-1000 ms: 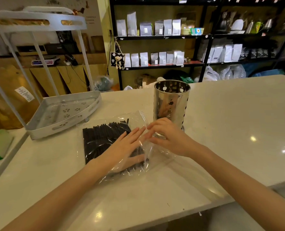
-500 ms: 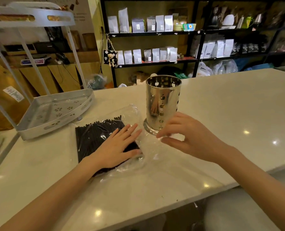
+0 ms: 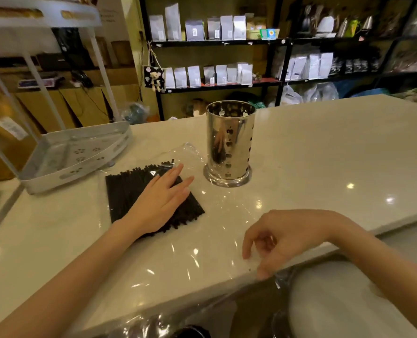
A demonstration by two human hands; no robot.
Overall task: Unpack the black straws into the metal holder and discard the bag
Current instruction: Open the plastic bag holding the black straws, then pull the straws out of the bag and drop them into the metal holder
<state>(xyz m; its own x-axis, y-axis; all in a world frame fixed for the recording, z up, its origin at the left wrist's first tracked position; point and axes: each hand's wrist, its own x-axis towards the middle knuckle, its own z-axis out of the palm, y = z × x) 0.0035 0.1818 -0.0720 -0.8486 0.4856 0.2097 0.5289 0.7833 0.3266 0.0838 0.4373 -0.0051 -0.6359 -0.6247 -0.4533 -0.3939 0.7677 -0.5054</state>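
A flat bundle of black straws (image 3: 124,189) lies on the pale counter (image 3: 324,154). My left hand (image 3: 158,203) presses down on it, palm flat and fingers spread. The clear plastic bag (image 3: 214,240) stretches from the straws towards the counter's front edge. There my right hand (image 3: 283,237) pinches the bag's end between thumb and fingers. The straws' left part looks bare of plastic. A shiny perforated metal holder (image 3: 229,142) stands upright just right of the straws, behind the bag, and looks empty.
A white plastic corner rack (image 3: 80,152) stands at the counter's left. Below the front edge, at lower right, is a white rounded object (image 3: 336,301). Black shelves with white pouches (image 3: 214,74) line the back wall.
My right hand has moved from beside the holder back to the counter's front edge, drawing the bag out with it. My left hand stays flat on the straws.
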